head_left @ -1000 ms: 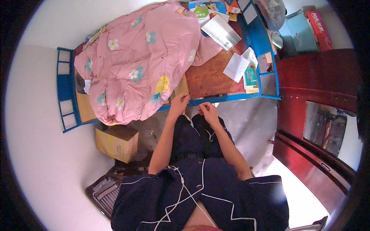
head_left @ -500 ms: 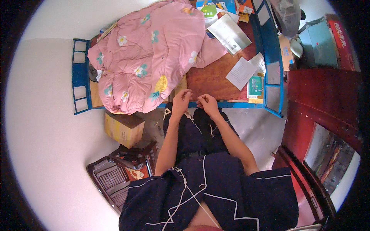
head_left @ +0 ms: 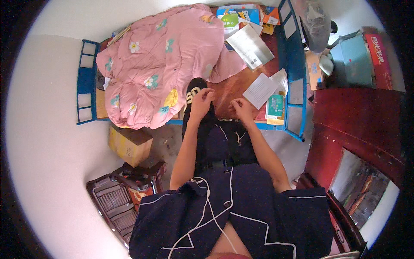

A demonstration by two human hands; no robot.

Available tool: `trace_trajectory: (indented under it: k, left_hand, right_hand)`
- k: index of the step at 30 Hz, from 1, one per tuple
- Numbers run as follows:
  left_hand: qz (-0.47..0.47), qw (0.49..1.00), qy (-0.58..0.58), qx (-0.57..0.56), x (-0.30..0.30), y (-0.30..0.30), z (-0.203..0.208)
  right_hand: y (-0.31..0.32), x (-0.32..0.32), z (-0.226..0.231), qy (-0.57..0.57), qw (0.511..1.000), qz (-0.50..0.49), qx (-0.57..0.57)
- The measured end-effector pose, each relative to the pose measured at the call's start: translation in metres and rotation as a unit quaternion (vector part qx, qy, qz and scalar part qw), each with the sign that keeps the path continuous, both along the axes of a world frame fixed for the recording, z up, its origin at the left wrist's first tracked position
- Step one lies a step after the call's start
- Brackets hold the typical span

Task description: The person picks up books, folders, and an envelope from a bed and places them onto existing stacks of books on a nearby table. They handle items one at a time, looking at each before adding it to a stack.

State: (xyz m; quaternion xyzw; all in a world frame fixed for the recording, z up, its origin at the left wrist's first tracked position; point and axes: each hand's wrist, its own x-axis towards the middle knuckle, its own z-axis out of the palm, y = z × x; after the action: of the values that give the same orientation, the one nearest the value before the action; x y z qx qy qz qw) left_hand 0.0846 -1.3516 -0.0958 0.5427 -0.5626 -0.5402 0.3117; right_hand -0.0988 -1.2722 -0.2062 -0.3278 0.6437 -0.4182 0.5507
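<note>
My left hand point(head_left: 202, 102) is over my raised left trouser leg point(head_left: 196, 91), at the bed's near edge. Its fingers are loosely bent, apart from the thumb, with nothing seen in them. A little to the right, my right hand point(head_left: 242, 108) hovers above the bare brown bed board point(head_left: 228, 93), its fingers also half curled and holding nothing I can see. To the left of the hands a pink flowered quilt point(head_left: 151, 64) lies bunched on the bed. A printed sheet of paper point(head_left: 259, 90) and a green booklet point(head_left: 276, 105) lie right of my right hand.
Blue metal bed ends point(head_left: 87, 82) stand at both sides. Books point(head_left: 241, 18) and a pale folder point(head_left: 250, 46) lie toward the far right of the bed. A cardboard box point(head_left: 129, 144) and a brown slatted chair point(head_left: 114, 198) are at left; a red cabinet point(head_left: 353, 121) is at right.
My left leg has risen onto the bed's edge beneath my left hand. My hands have drawn farther apart, the right one shifting rightward. The view has shifted slightly.
</note>
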Motion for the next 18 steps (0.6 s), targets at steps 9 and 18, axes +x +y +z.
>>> trace_trajectory:
  k: [9, 18]
  left_hand:
    - [-0.076, 0.997, -0.029, 0.015, -0.066, -0.076, -0.018]
    - [-0.088, 0.988, -0.009, 0.128, -0.113, -0.130, -0.090]
  right_hand:
    - [-0.063, -0.049, 0.018, -0.056, 0.994, -0.096, -0.011]
    - [-0.128, -0.056, 0.003, -0.149, 0.975, -0.150, 0.075]
